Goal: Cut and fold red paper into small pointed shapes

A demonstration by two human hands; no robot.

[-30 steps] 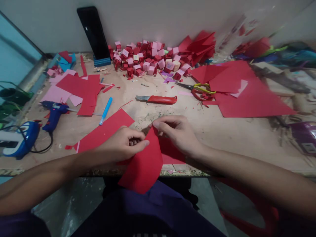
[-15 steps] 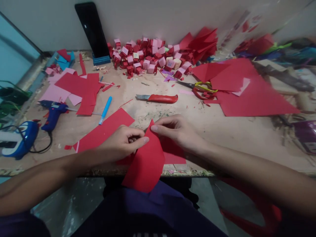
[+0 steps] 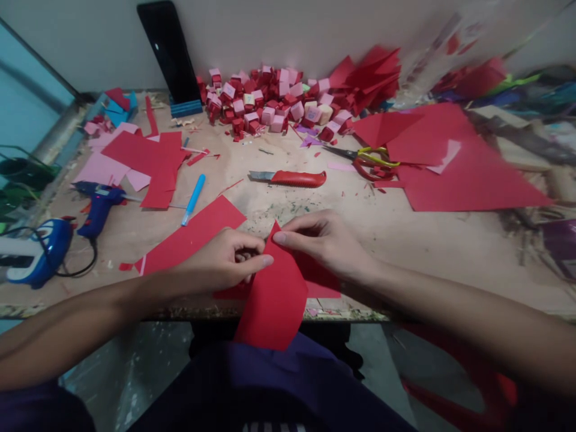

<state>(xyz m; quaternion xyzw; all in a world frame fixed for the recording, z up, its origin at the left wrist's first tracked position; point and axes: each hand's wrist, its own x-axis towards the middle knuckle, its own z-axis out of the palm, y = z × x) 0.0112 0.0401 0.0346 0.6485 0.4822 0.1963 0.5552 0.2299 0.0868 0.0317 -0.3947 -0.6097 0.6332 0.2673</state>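
Cluttered worktable (image 3: 405,240); both hands (image 3: 270,252) pinch red paper (image 3: 274,300) at near edge.

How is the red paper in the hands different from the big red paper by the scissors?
The held paper is smaller, pinched by the left hand and right hand, and hangs over the table edge. The big paper lies flat, untouched. Both are red.

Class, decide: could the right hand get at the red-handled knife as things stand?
Probably yes: only bare table lies between the right hand and the red-handled knife, though its fingers pinch the red paper.
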